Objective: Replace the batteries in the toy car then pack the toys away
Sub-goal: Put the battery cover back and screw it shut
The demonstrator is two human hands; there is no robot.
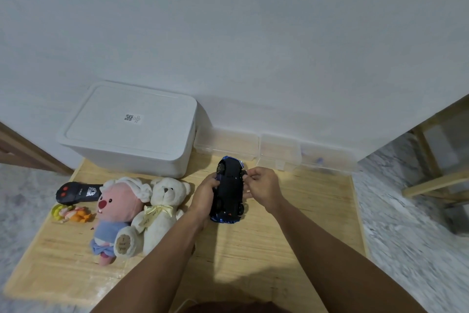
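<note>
Car (229,189), belly up above the table (291,236), exposing its underside for battery work. Left hand (204,197) grips one flank to steady it; right hand (262,187) pinches at the opposite edge, contents unclear. Bears (142,213), remote (77,193) and lidded bin (129,127) wait leftward for packing.

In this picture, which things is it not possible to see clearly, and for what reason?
- Head view: the battery cover on the toy car underside is too dark and small to tell if open.
- What the right hand pinches at the car's edge is hidden by its fingers.
- Contents of the white storage box: hidden by its lid.
- Contents of the clear boxes by the wall: blurred.
- Label text on the lid: too small.
</note>
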